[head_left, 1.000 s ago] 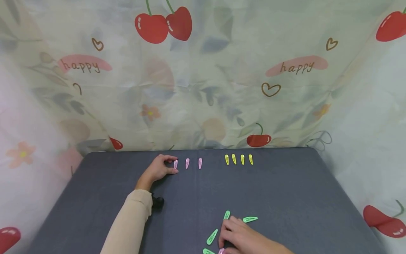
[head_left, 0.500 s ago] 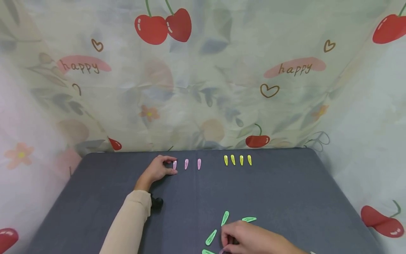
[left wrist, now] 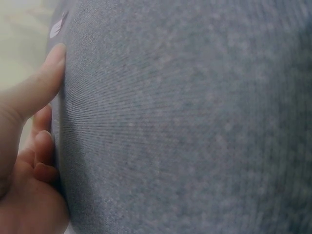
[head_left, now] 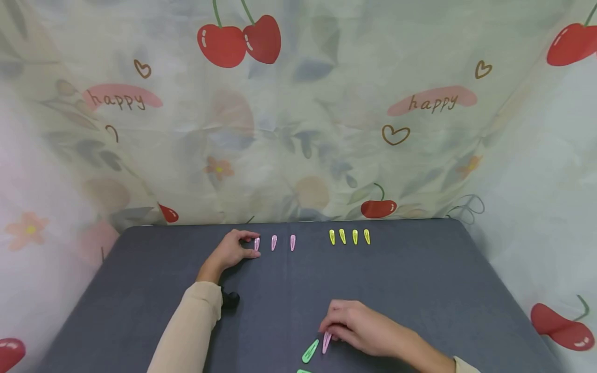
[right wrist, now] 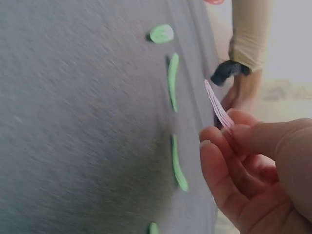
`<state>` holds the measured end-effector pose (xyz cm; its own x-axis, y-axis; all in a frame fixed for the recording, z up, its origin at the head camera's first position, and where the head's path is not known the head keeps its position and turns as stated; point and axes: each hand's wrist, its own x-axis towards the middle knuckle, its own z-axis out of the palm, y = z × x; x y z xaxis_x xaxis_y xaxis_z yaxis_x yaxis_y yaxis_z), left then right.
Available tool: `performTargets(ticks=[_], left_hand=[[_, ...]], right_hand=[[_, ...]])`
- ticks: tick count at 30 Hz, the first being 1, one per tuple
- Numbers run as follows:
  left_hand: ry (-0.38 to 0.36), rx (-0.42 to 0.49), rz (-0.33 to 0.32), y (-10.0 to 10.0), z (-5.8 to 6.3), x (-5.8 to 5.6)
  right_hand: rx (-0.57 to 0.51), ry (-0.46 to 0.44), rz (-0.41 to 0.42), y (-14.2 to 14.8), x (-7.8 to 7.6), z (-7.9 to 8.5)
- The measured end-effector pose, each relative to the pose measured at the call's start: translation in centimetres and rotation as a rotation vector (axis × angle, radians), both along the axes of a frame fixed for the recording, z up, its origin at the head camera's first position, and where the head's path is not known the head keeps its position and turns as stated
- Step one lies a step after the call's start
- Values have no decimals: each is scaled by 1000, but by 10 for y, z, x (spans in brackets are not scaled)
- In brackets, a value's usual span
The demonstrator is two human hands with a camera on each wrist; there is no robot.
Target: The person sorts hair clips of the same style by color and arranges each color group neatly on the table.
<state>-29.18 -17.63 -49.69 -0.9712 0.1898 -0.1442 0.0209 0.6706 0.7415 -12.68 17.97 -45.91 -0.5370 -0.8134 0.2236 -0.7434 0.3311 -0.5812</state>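
Note:
At the far left of the table, my left hand has thumb and forefinger at the two ends of a pink hair clip. Two more clips stand beside it in a row, a middle pink hair clip and a right one. In the left wrist view the thumb lies along the tabletop. Nearer the front, my right hand pinches another pink hair clip by one end, its other end sticking out. A green hair clip lies right beside it.
Several yellow hair clips stand in a row at the back. More green hair clips lie below the right hand, partly hidden in the head view. The dark table ends at a patterned curtain.
My right hand has lifted the pink hair clip and moved it up and away from the front edge, covering green clips seen before. The left hand has stayed in place.

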Motion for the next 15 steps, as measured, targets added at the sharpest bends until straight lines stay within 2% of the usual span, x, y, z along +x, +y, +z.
performTargets(ticks=[4, 9, 12, 15], left_hand=[[-5, 3, 1, 0, 0, 1], [3, 4, 13, -1, -2, 1], [8, 9, 13, 0, -1, 1], [9, 12, 12, 0, 0, 2]], right_hand=[[-4, -40, -91, -3, -12, 4], [20, -158, -213, -13, -35, 7], [58, -130, -273, -19, -51, 7], [102, -28, -322, -26, -71, 7]])
